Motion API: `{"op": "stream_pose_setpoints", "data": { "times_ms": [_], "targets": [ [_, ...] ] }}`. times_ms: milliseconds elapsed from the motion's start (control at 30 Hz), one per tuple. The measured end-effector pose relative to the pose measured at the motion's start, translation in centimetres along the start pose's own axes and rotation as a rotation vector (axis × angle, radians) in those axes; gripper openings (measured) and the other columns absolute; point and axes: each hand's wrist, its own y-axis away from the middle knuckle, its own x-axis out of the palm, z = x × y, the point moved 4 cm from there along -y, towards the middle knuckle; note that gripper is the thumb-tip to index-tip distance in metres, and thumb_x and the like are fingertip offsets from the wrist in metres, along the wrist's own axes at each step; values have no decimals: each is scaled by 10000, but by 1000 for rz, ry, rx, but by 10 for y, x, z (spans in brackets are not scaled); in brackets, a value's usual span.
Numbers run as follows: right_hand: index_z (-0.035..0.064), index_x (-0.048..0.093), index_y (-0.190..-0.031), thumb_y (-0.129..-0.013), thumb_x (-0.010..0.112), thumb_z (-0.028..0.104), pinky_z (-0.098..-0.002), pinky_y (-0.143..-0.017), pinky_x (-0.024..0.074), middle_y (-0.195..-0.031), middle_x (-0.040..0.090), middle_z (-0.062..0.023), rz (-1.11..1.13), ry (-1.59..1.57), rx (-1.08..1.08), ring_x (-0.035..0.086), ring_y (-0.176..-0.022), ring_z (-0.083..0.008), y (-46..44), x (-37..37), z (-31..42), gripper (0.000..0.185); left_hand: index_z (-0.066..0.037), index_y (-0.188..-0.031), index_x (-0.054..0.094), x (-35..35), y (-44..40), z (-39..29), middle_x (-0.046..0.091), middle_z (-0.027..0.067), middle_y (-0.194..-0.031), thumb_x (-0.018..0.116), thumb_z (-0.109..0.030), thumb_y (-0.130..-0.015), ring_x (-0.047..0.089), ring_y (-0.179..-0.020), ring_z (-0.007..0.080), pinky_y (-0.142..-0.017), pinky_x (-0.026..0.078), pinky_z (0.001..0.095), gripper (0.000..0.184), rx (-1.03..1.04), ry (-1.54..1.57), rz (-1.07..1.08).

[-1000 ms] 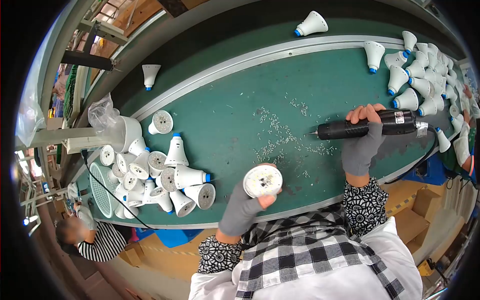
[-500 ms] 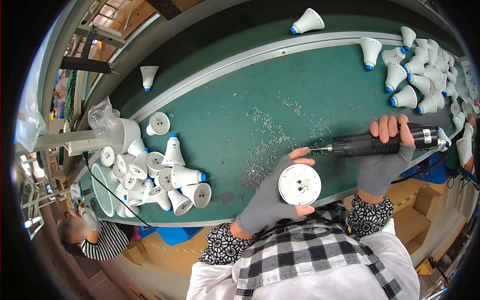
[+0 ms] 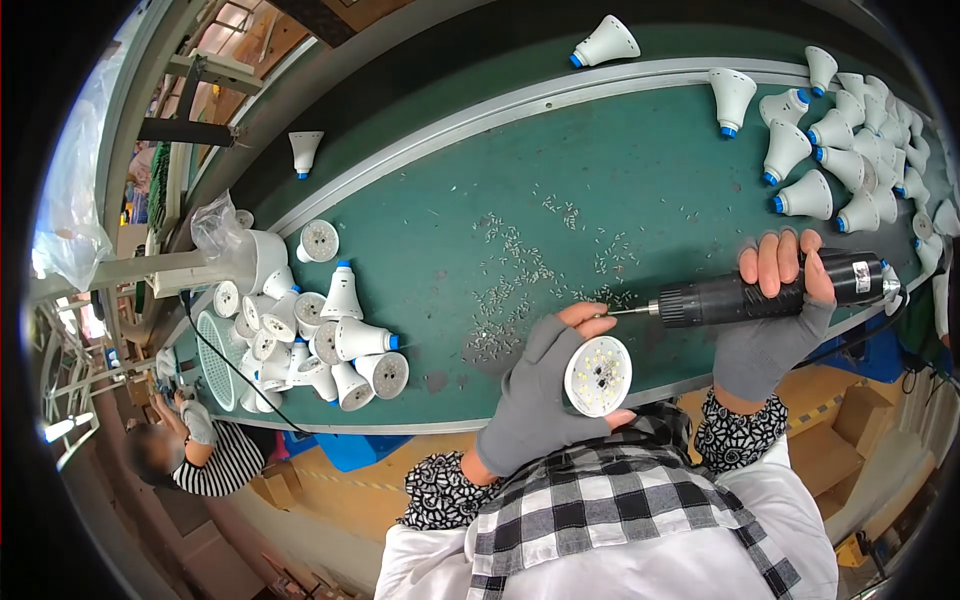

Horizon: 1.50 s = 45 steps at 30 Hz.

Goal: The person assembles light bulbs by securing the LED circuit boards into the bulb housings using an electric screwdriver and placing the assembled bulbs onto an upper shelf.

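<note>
My left hand (image 3: pixel 543 388), in a grey fingerless glove, is closed around an LED bulb (image 3: pixel 598 377). The bulb's round white face with small yellow chips is turned up towards me. Thumb and forefinger tips of that hand meet at the bit of a black electric screwdriver (image 3: pixel 712 302); whether a screw sits between them is too small to tell. Gripping the screwdriver's body is my right hand (image 3: pixel 768 345), gloved the same way, with the tool lying nearly level and its bit pointing left. Many tiny screws (image 3: pixel 512 268) lie scattered on the green tabletop (image 3: pixel 420 250) beyond my left hand.
Bulbs with open faces (image 3: pixel 325 343) crowd the left side beside a pale green basket (image 3: pixel 215 362) and a black cable. White bulb housings (image 3: pixel 840 165) are heaped at the far right. A metal rail (image 3: pixel 440 128) crosses behind. Another person (image 3: pixel 215 455) sits at lower left.
My left hand has tilted the bulb, so its face looks narrower. The screwdriver has shifted slightly left and down with the bit still at my left fingertips. The whole view has shifted a little.
</note>
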Motion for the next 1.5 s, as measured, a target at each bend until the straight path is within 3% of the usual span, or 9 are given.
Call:
{"op": "stream_pose_setpoints", "data": {
  "times_ms": [167, 267, 467, 567, 1067, 1167, 1300, 1400, 1500],
  "targets": [
    [90, 450, -949, -911, 517, 137, -300, -662, 397, -725, 416, 4, 38, -17, 41, 444, -636, -113, -8, 4, 3, 90, -60, -1273, 533, 6, -3, -6, 472, 98, -1303, 864, -240, -576, 491, -1158, 302, -950, 473, 389, 793, 61, -193, -80],
    [86, 451, -968, -915, 507, 133, -303, -664, 399, -729, 417, 3, 42, -16, 59, 445, -639, -114, -11, 8, 2, 90, -45, -1251, 547, 8, -4, -8, 496, 123, -1299, 876, -314, -598, 510, -1177, 301, -979, 447, 393, 779, 48, -199, -86],
    [82, 448, -971, -921, 481, 124, -306, -670, 402, -734, 419, 2, 66, -13, 61, 444, -643, -113, -18, 6, 5, 73, -45, -1250, 547, 9, -10, -14, 497, 122, -1290, 872, -310, -606, 509, -1175, 300, -973, 455, 397, 769, 44, -199, -85],
    [81, 446, -964, -918, 480, 121, -307, -671, 401, -735, 421, 2, 92, -6, 57, 442, -643, -112, -19, 6, 7, 69, -42, -1272, 530, 9, -12, -16, 473, 102, -1309, 859, -236, -578, 500, -1139, 305, -940, 474, 391, 792, 74, -203, -75],
    [84, 432, -985, -911, 480, 123, -309, -665, 413, -743, 432, 0, 175, 13, 47, 444, -634, -117, -13, 17, 10, 97, -46, -1254, 543, 5, -5, -15, 485, 117, -1304, 864, -307, -613, 508, -1191, 295, -967, 464, 394, 763, 50, -153, -53],
    [93, 421, -1006, -884, 531, 121, -309, -643, 434, -735, 457, -6, 222, 9, 72, 468, -596, -124, -8, 26, 10, 166, -51, -1248, 549, 3, -1, -13, 502, 108, -1280, 866, -301, -601, 510, -1184, 299, -953, 468, 391, 763, 74, -158, -17],
    [109, 401, -1007, -819, 628, 72, -322, -605, 463, -700, 503, -25, 655, -43, 193, 516, -529, -143, -13, 40, 5, 297, -53, -1221, 558, -3, 5, -10, 504, 106, -1275, 861, -283, -599, 508, -1186, 314, -948, 468, 389, 729, 80, -91, 60],
    [111, 353, -953, -793, 617, 79, -328, -601, 492, -687, 484, -19, 706, -8, 219, 523, -533, -134, -10, 50, 0, 310, -52, -1203, 557, -9, 9, -9, 484, 111, -1304, 856, -273, -612, 526, -1176, 309, -947, 471, 382, 698, 86, -43, 87],
    [99, 401, -996, -823, 595, 88, -326, -599, 471, -693, 484, -20, 580, -43, 156, 508, -534, -138, 0, 54, -1, 260, -62, -1184, 557, -17, 15, 1, 492, 110, -1302, 861, -281, -623, 545, -1170, 262, -946, 467, 357, 675, 110, 38, 27]
  ]
}}
